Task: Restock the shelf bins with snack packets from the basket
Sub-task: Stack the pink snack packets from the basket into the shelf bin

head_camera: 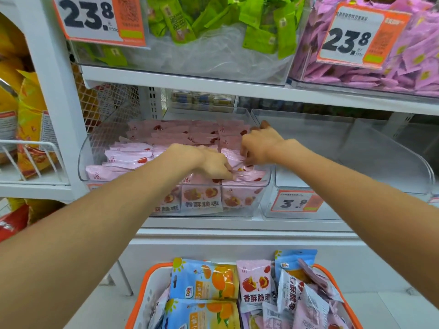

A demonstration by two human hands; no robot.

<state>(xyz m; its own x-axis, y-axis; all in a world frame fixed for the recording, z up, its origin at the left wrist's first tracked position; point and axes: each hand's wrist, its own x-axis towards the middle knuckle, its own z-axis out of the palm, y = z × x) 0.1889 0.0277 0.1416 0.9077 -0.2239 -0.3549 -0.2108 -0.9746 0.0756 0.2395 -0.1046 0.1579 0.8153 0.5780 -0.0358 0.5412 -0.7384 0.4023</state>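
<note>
White middle shelf (237, 225) bearing a clear bin (237, 211) of pink packets (128, 160); right of this bin, a second clear bin (356, 162).

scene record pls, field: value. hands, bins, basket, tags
left hand: in the pink-packet bin, fingers curled on packets at its front
right hand: in the same bin, grip on a pink packet
pink-packet bin: clear, middle shelf, nearly full
neighbour bin: clear, to the right, no packets visible, tag 3.9
basket: orange rim, below, holds blue orange-print packets and pink packets
upper shelf: green packets, purple packets, both tagged 23.8
</note>
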